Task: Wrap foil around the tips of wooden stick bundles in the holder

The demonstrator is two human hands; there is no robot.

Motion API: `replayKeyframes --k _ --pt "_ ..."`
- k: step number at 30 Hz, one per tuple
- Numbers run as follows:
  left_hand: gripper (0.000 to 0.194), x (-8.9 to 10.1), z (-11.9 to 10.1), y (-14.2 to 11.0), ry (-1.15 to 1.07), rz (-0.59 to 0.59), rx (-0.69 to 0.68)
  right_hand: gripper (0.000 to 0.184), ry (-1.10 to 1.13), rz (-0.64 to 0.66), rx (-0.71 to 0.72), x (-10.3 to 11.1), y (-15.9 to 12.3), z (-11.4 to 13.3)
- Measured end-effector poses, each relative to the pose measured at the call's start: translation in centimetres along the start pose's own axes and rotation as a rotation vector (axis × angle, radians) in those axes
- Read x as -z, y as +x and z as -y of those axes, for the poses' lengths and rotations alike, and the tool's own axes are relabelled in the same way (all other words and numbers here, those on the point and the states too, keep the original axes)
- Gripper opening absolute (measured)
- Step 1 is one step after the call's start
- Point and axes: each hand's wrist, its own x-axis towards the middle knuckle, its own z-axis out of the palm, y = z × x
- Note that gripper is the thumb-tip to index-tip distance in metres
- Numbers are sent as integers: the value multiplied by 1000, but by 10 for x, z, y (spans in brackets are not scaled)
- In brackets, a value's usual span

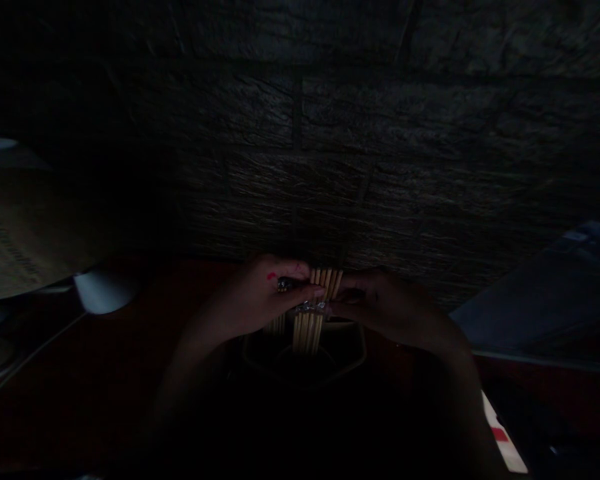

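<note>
In dim light, my left hand [263, 297] and my right hand [387, 303] meet over a row of thin wooden sticks [307, 333]. Both hands are closed on the row from its two sides, with the left thumb lying across its front. A shiny, clear-looking strip [313, 307] crosses the sticks at mid-height; whether it is plastic or wire I cannot tell. Below the hands is a dark, angular container [364, 343], and the sticks' lower ends show in front of it. More sticks [276, 325] show under my left hand. Red marks are on the left hand.
A dark brick-patterned wall [330, 120] rises close behind the hands. To the left are a printed brown object [25, 233], a white cup-like shape [104, 292] and a thin cable [40, 350]. A bluish translucent sheet or box [540, 300] stands at the right, above a reddish-brown surface [145, 333].
</note>
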Motion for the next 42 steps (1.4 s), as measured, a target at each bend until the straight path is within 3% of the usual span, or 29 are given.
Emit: replayKeyframes --k 14,24,42 --pt "10 3 -5 -2 -21 2 92 26 37 6 -4 -1 0 -2" --pt "14 2 0 -4 7 13 59 25 -106 -66 -21 0 -1 4" --pt "12 0 -2 -2 20 10 55 27 -26 -10 3 0 -1 -3"
